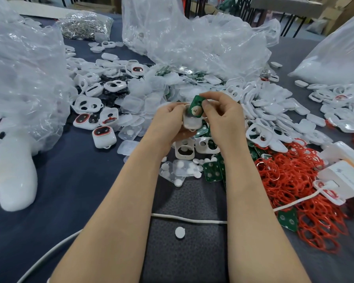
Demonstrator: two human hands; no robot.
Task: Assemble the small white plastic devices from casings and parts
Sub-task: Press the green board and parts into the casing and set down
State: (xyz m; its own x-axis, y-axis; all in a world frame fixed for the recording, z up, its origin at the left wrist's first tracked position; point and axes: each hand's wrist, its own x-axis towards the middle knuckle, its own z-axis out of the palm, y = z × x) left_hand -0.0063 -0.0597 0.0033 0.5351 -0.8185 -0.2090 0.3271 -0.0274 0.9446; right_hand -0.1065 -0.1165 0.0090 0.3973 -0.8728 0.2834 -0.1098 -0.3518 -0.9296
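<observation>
My left hand (169, 121) grips a small white casing (190, 122) above the middle of the table. My right hand (221, 115) pinches a green circuit board (195, 108) by its upper edge and holds it tilted at the casing's top opening. Loose white casings (184, 151) with round holes lie just below my hands. Several finished devices with red rings (103, 136) lie to the left. Green boards (213, 171) and small white round pads (180, 232) lie near my forearms.
A heap of red rubber rings (294, 180) covers the right side. Clear plastic bags (202, 43) rise at the back and left. White lids (274, 107) pile up behind my hands. A white cable (188, 219) crosses the dark table, and a white box (347, 176) sits at the right.
</observation>
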